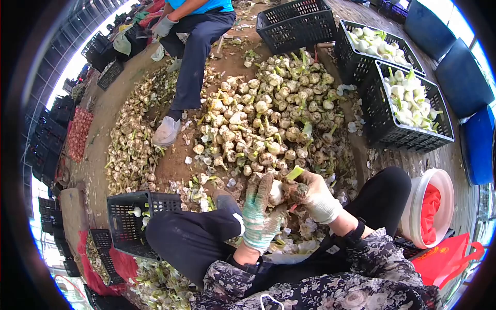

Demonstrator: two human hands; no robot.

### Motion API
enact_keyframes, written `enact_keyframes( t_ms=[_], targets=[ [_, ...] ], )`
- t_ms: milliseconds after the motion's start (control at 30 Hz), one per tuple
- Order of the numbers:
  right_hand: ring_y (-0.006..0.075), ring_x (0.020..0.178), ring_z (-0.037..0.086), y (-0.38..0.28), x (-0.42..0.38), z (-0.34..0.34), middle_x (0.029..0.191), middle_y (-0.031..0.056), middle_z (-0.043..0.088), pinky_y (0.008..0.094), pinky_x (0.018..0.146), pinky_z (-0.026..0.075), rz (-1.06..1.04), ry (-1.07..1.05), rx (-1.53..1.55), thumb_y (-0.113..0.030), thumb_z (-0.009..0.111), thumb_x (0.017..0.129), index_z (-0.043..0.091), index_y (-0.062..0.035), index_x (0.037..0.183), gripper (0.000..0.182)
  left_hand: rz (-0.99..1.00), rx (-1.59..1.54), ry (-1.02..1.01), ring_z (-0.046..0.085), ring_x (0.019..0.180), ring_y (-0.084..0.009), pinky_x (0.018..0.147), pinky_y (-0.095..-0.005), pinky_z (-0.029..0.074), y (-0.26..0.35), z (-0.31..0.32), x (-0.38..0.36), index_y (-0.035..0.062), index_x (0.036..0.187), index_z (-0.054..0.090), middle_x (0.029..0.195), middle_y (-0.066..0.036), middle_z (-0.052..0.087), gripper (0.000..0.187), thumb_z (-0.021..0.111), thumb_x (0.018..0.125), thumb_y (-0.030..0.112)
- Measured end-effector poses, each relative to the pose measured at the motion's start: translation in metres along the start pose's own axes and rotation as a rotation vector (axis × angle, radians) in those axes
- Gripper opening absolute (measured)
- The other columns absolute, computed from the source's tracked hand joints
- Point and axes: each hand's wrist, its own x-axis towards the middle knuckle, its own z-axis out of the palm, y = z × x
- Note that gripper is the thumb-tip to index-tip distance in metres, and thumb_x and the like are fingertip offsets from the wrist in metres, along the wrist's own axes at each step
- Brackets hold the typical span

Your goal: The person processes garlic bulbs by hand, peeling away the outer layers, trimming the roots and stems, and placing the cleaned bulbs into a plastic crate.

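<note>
Head view: white bulb [276, 192] held near the edge of a heap of bulbs [274, 113].
Left hand [261, 214], fingers nearly straight, pinches it; right hand [319, 199], curled, grips a dark clump [296, 192] beside it.

Red cloth [430, 212] inside white bucket [412, 214]; red bag [442, 261] beside.

Black-and-grey floral sleeves [380, 258], lower centre
Below centre: teal-and-white striped left glove [261, 214], off-white right glove [319, 199], white garlic bulb [276, 192]. Upper right: black crates [400, 135]. Lower right: red bag [439, 261].
</note>
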Motion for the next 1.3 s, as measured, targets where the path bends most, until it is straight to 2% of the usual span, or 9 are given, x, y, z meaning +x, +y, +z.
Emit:
enact_keyframes(
  t_ms=[267,433,633,733,767,900,1000,1100,1300],
  targets=[
    [0.0086,0.076,0.057,-0.006,-0.003,0.000,0.087,0.0042,0.064,0.0239,0.065,0.047,-0.073,-0.002,-0.180,-0.006,0.066,0.080,0.059,0.0028,0.098,0.021,0.076,0.056,0.015,0.058,0.101,-0.0276,0.087,-0.0355,0.046,0.004,-0.003,-0.001,0.0057,0.132,0.046,0.117,-0.012,0.056,0.067,0.072,0.071,0.007],
    [0.0110,0.085,0.058,0.026,0.007,-0.001,0.093,0.0063,0.063,0.0239,0.075,0.048,-0.299,-0.024,-0.167,0.007,0.060,0.077,0.057,0.0041,0.102,0.025,-0.906,-1.317,0.105,0.061,0.079,-0.0188,0.069,-0.0332,0.050,-0.013,-0.003,0.005,0.0068,0.122,0.051,0.098,-0.006,0.062,0.045,0.057,0.090,0.037],
    [0.0142,0.088,0.059,0.007,0.000,-0.004,0.094,0.0064,0.061,0.0307,0.073,0.050,-0.011,-0.078,-0.097,0.010,0.058,0.075,0.057,0.0035,0.100,0.027,-0.575,-0.843,0.043,0.059,0.086,-0.0136,0.073,-0.0228,0.050,-0.015,0.012,-0.009,0.0040,0.126,0.047,0.101,-0.005,0.060,0.054,0.064,0.085,0.035],
    [0.0136,0.079,0.059,0.005,0.008,-0.011,0.093,0.0069,0.062,0.0257,0.069,0.049,-0.727,-0.143,-0.816,0.003,0.061,0.077,0.058,-0.0020,0.101,0.025,-0.704,-0.997,0.000,0.061,0.080,-0.0143,0.068,-0.0221,0.051,-0.002,-0.005,-0.003,0.0030,0.126,0.046,0.101,-0.006,0.061,0.058,0.070,0.081,0.031],
    [0.0126,0.078,0.059,-0.005,-0.005,-0.008,0.092,0.0058,0.062,0.0243,0.069,0.050,-0.139,-0.113,-0.256,0.000,0.064,0.078,0.059,-0.0008,0.099,0.022,-0.810,-1.159,-0.063,0.061,0.078,-0.0146,0.066,-0.0232,0.052,0.005,-0.017,0.004,0.0028,0.124,0.048,0.100,-0.006,0.061,0.055,0.069,0.082,0.031],
    [0.0078,0.078,0.057,-0.011,-0.007,-0.001,0.086,0.0028,0.062,0.0244,0.065,0.050,0.043,-0.041,-0.030,-0.009,0.068,0.081,0.058,0.0020,0.100,0.024,-0.657,-1.014,0.067,0.061,0.074,-0.0129,0.062,-0.0225,0.051,-0.005,-0.006,0.004,0.0037,0.117,0.053,0.095,-0.003,0.062,0.052,0.071,0.079,0.034],
    [0.0124,0.086,0.058,0.012,0.000,-0.005,0.094,0.0083,0.062,0.0301,0.074,0.050,-0.388,-0.153,-0.443,-0.006,0.068,0.080,0.060,0.0010,0.100,0.023,-0.508,-0.795,-0.017,0.058,0.087,-0.0128,0.075,-0.0241,0.052,-0.013,-0.003,-0.011,0.0018,0.126,0.045,0.104,-0.006,0.058,0.064,0.076,0.076,0.026],
    [0.0160,0.089,0.061,0.012,0.021,-0.023,0.100,0.0106,0.063,0.0336,0.076,0.052,0.041,0.283,-0.023,0.001,0.060,0.080,0.058,-0.0011,0.102,0.022,-0.566,-0.935,-0.098,0.060,0.085,-0.0143,0.075,-0.0254,0.053,0.000,-0.014,-0.007,0.0004,0.125,0.046,0.100,-0.007,0.060,0.062,0.076,0.075,0.021],
    [0.0310,0.095,0.063,0.054,0.022,-0.040,0.106,0.0193,0.063,0.0367,0.084,0.050,-0.220,-0.259,-1.250,0.001,0.056,0.072,0.051,-0.0047,0.126,0.055,-0.942,-1.217,-0.150,0.062,0.073,-0.0184,0.068,-0.0259,0.053,-0.025,-0.034,-0.011,-0.0018,0.124,0.046,0.089,-0.011,0.062,0.057,0.073,0.075,0.010]
  ],
)
